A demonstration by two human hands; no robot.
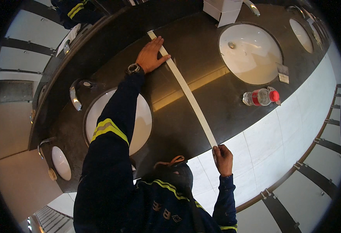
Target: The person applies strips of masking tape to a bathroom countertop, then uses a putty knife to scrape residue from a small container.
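A long, narrow cream strip point(188, 93) lies across the dark countertop point(178, 128) from the back ledge to the front edge, between two sinks. It looks flat and thin; its exact kind cannot be told. My left hand point(151, 54) rests on its far part, fingers laid flat along it and the thumb stretched across it. At the front edge, my right hand point(223, 159) pinches the near end between thumb and fingers. That end is partly hidden by the fingers. My left forearm passes over the left sink point(142, 124).
On the right are another white sink point(252, 54) and a clear bottle point(258, 97) with a red cap, lying on its side near the front edge. A white box point(223, 11) stands at the back. A chrome faucet point(75, 97) juts out beside my left arm.
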